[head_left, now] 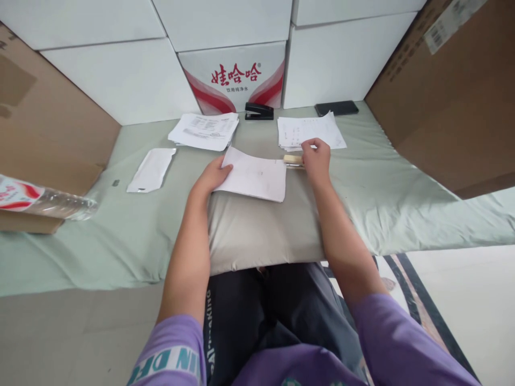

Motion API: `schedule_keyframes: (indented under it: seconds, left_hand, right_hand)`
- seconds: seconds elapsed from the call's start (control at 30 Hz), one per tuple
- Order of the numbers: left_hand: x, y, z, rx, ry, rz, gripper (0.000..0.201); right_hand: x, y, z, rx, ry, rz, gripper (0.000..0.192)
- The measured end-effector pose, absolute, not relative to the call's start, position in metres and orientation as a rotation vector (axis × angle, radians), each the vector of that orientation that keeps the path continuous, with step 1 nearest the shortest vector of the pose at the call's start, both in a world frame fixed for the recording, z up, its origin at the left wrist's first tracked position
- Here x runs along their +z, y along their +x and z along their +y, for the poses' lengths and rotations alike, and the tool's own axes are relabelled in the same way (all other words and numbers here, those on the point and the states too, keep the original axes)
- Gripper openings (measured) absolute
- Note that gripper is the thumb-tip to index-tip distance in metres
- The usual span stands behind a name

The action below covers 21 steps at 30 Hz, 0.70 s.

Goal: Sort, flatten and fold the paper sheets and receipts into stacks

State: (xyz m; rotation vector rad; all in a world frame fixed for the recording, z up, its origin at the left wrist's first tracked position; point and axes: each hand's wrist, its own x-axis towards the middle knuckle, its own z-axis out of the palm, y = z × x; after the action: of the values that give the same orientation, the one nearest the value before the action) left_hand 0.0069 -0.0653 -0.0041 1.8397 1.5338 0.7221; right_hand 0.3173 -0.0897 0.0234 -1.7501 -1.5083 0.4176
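- Left hand (213, 176): centre of frame, fingers flat and spread, pressing the left edge of a sheet of paper (254, 175). Not gripping, just pinning it.
- Paper lies on a grey pillow (257, 230), mid-frame, across the person's lap.
- Right hand (316, 158): right of centre, fingers curled closed around the end of a small wooden-handled tool (293, 160). Tool sits just beside the paper's right edge; can't tell what kind it is.
- Surface (402, 198): pale green sheet over it, wrinkled.
- Upper centre-left: stack of printed papers (204, 130). Upper centre-right: second stack (309, 131), just behind the right hand.
- Between the stacks at the back: black stapler (259, 111). Right of it: black phone (337, 108), flat.
- Left of centre: white envelope-like pouch (152, 170), well apart from the hands.
- Far left edge: plastic bottle (40, 199) lying on its side.
- Back wall: white boxes, one with red print (235, 78). Brown cartons (446, 102) close in both sides.
- Nothing lies between the hands and the paper.
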Motion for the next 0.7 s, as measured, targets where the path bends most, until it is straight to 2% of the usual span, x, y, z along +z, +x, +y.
schedule_keyframes:
  seconds: [0.17,0.23,0.33,0.43,0.53,0.7]
  left_hand:
    - [-0.012,0.004,-0.062,0.775,1.753,1.463,0.052]
    - [-0.013,0.005,-0.062,0.767,1.712,1.458,0.050]
    - [-0.012,0.007,-0.064,0.739,1.636,1.450,0.047]
    - [-0.008,0.011,-0.068,0.728,1.564,1.424,0.046]
    - [-0.001,0.013,-0.075,0.725,1.479,1.384,0.046]
    - [0.009,0.010,-0.083,0.638,1.389,1.367,0.044]
  right_hand:
    - [0.063,0.336,-0.115,0.271,-1.570,-1.182,0.027]
    - [0.084,0.344,-0.121,0.182,-1.478,-1.151,0.018]
    - [0.102,0.344,-0.110,0.156,-1.471,-1.247,0.016]
    - [0.091,0.326,-0.084,0.215,-1.614,-1.483,0.017]
    - [0.061,0.305,-0.065,0.300,-1.802,-1.694,0.015]
    - [0.019,0.296,-0.057,0.350,-2.021,-1.678,0.015]
